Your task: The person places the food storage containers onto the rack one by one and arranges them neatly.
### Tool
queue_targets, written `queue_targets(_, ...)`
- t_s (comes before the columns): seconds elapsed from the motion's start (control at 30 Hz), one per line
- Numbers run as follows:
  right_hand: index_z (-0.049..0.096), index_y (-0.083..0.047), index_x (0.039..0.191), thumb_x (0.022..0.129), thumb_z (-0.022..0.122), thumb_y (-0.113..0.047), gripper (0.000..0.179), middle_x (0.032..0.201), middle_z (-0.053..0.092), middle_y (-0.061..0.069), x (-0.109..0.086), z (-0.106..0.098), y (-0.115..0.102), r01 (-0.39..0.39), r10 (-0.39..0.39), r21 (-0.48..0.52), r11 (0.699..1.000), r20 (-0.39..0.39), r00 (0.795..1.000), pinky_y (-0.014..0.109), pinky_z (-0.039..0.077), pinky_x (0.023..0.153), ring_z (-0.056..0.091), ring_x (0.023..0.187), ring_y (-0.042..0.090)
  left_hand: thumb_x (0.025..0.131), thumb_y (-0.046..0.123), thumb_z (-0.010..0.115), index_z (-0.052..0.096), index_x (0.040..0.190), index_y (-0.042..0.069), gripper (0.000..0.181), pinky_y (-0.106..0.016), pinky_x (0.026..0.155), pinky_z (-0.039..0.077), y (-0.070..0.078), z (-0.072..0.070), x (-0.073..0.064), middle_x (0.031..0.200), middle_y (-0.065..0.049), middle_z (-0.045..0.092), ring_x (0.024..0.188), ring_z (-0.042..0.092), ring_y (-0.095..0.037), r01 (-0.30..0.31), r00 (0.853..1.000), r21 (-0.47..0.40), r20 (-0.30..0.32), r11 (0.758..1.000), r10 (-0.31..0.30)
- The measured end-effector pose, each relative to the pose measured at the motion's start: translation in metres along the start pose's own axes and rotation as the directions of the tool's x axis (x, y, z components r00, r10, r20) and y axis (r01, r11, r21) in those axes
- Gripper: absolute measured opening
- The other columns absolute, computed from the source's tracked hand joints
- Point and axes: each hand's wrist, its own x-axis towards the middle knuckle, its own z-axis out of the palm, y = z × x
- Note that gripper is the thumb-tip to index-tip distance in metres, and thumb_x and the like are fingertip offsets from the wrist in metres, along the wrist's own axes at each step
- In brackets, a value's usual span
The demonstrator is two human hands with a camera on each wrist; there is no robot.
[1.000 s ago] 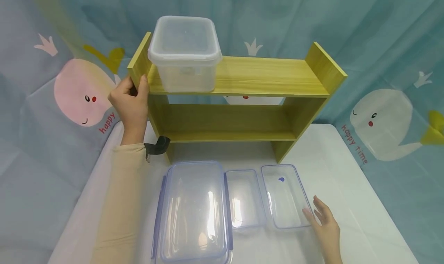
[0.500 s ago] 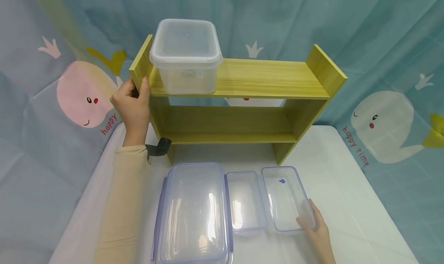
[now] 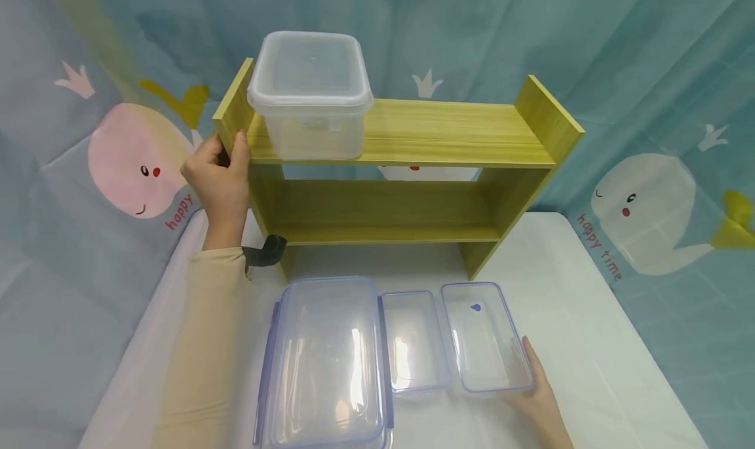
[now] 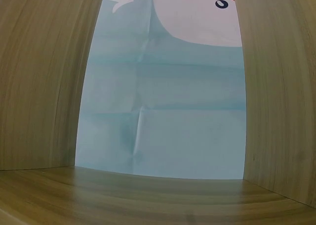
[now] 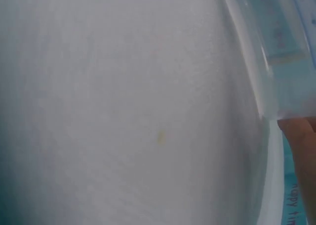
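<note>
In the head view my left hand point(image 3: 219, 190) grips the front edge of the left side panel point(image 3: 234, 105) of a yellow wooden shelf point(image 3: 460, 131). My right hand point(image 3: 539, 396) holds the near right corner of a clear rectangular food container point(image 3: 485, 344) with a blue rim and a small blue valve. Part of the thumb is seen through or behind the plastic. The right wrist view has a finger point(image 5: 302, 146) against the clear container wall point(image 5: 289, 81). Inside the shelf, the left wrist view takes in wooden boards point(image 4: 39, 86) but no hand.
A frosted lidded box point(image 3: 312, 101) stands on the shelf's top board at left. A large clear container point(image 3: 327, 364) with blue side clips and a smaller clear container point(image 3: 415, 341) lie on the white table point(image 3: 590, 344). Printed curtains point(image 3: 472, 36) hang behind.
My right hand has moved left from beside the right container and taken hold of its near right corner. My left hand keeps its grip on the shelf panel.
</note>
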Motion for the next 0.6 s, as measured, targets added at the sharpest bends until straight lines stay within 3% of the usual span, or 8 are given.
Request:
queue_targets(0.23, 0.001, -0.015, 0.152, 0.064, 0.082, -0.004, 0.12, 0.152, 0.007, 0.027, 0.002, 0.0, 0.009, 0.01, -0.01, 0.024, 1.0, 0.027, 1.0, 0.074, 0.01, 0.096, 0.007, 0.133, 0.055, 0.084, 0.014, 0.066, 0.062, 0.068, -0.002, 0.023, -0.016, 0.052, 0.031, -0.002, 0.001, 0.001, 0.058, 0.007, 0.047, 0.052, 0.041, -0.004, 0.002, 1.0, 0.013, -0.002, 1.0, -0.002)
queue_targets(0.4, 0.0, -0.019, 0.152, 0.065, 0.081, -0.002, 0.12, 0.152, 0.005, 0.027, 0.002, 0.001, 0.011, 0.026, -0.028, 0.046, 0.999, 0.038, 0.999, 0.075, 0.007, 0.095, 0.004, 0.134, 0.055, 0.084, 0.014, 0.065, 0.062, 0.069, -0.004, 0.023, -0.016, 0.052, 0.032, 0.0, 0.0, 0.0, 0.059, 0.008, 0.048, 0.052, 0.042, -0.005, 0.0, 1.0, 0.013, 0.004, 1.0, 0.0)
queue_targets(0.6, 0.002, -0.016, 0.152, 0.064, 0.083, -0.006, 0.12, 0.151, 0.007, 0.03, 0.001, 0.001, 0.01, 0.055, -0.055, -0.006, 0.998, 0.019, 0.998, 0.075, 0.007, 0.094, 0.005, 0.132, 0.057, 0.084, 0.014, 0.065, 0.062, 0.071, -0.01, 0.027, -0.016, 0.053, 0.032, 0.0, 0.002, 0.0, 0.06, 0.008, 0.047, 0.053, 0.041, -0.004, 0.012, 1.0, 0.017, -0.003, 1.0, -0.012)
